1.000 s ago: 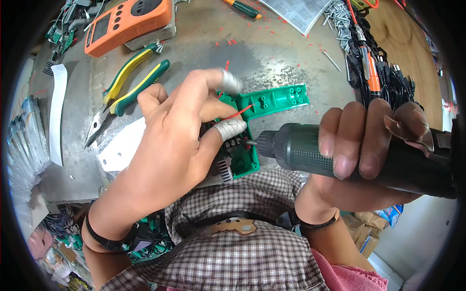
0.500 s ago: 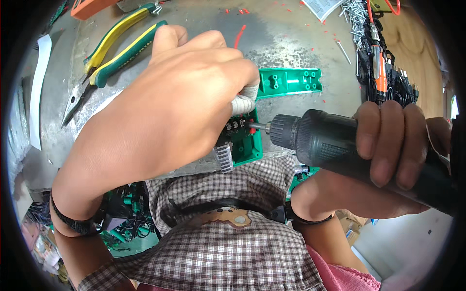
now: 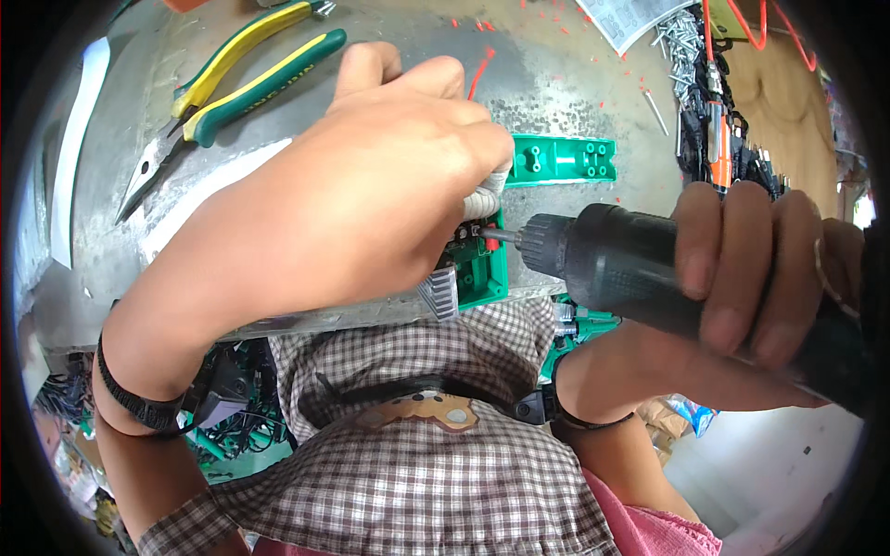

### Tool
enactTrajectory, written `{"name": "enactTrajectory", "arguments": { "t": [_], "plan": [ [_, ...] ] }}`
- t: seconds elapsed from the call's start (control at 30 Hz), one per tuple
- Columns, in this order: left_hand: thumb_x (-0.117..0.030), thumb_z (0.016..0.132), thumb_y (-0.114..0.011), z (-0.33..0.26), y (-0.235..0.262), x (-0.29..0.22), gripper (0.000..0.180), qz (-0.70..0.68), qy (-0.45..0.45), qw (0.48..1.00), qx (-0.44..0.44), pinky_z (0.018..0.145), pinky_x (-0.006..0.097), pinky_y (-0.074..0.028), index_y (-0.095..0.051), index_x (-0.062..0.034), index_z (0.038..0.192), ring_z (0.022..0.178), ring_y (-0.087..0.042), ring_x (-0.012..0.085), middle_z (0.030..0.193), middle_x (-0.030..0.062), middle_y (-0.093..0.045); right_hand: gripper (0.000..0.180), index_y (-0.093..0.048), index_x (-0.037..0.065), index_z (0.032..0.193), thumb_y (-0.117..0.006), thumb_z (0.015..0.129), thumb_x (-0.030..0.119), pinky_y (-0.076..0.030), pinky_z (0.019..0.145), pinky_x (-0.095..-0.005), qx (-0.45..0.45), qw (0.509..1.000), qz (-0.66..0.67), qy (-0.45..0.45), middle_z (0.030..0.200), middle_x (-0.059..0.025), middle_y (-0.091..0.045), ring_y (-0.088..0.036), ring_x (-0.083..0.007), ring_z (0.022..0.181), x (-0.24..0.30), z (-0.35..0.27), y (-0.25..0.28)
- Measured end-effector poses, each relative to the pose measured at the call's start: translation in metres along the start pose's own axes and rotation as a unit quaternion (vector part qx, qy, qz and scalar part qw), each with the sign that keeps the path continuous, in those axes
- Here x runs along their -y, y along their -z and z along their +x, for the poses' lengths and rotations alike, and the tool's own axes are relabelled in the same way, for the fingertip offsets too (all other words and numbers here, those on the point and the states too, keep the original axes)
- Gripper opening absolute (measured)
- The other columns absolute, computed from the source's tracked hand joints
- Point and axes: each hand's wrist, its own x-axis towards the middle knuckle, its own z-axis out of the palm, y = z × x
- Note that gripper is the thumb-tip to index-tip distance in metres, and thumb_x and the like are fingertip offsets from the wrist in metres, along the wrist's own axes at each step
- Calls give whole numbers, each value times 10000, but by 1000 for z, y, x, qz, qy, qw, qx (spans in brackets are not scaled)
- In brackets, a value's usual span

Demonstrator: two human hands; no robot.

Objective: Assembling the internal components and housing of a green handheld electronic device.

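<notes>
Big grey bench (image 3: 408, 37) under it all. Black driver (image 3: 616, 264) is gripped firmly in the right hand (image 3: 746, 278), fingers wrapped round the barrel, nose aimed left. The green case (image 3: 484, 293) lies at the bench's near edge, partly under the left hand (image 3: 371, 185). Those fingers curl down over it, though honestly I can't tell if they're pinching anything. A finned heat sink (image 3: 441, 295) shows at the case's left. Inside: dark screw terminals, plus a red part (image 3: 492, 246) by the right wall. The bit (image 3: 503, 237) reaches in at the terminals.
</notes>
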Motion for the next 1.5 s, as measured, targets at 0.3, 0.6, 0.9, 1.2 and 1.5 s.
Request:
{"name": "enactTrajectory", "arguments": {
  "t": [0.3, 0.6, 0.9, 1.2, 1.5],
  "plan": [
    [106, 630, -594, -3, -8, 6, 328, -5, -38, 999, -34, 878, 450, -307, -537, -64, 904, 934, -482, 297, 838, 78, -529, 330, -584, 207, 1023, -668, 889, 497, -426, 693, -335, 134, 990, 19, -50, 792, -16, -593, -572, -149, 679, 0, 17, -1],
    [71, 651, -608, -6, -3, 6, 274, 16, -26, 1000, -6, 867, 435, -308, -541, -57, 884, 934, -482, 290, 843, 86, -551, 696, -583, 152, 1100, -550, 810, 783, -449, 643, -342, 199, 977, -54, -50, 719, -8, -600, -570, -161, 594, -9, 31, -7],
    [71, 638, -596, 8, -3, 3, 279, 6, -54, 997, -57, 867, 464, -323, -541, -73, 871, 967, -503, 310, 863, 90, -560, 914, -560, 161, 1283, -447, 752, 897, -511, 582, -456, 163, 976, -64, 126, 814, -219, -627, -630, -322, 632, 1, 22, 12],
    [-54, 756, -683, -7, 11, -23, 425, 22, 73, 997, -24, 1109, 463, -264, -588, -76, 1169, 1304, -418, 385, 1352, 160, -518, 746, -361, 32, 1388, -202, 1012, 657, -541, 702, -370, -167, 979, -109, -54, 1070, -137, -627, -645, -231, 756, 31, -15, 10],
    [-591, 843, -640, -69, -10, -3, 928, 258, 144, 954, -48, 1093, 523, -289, -351, 41, 1458, 1256, -404, 439, 1354, 250, -447, 428, -688, 60, 1179, -738, 845, 324, -553, 817, -432, -157, 666, -679, -266, 1015, -238, -693, -682, -367, 948, 73, -84, 164]
  ]
}}
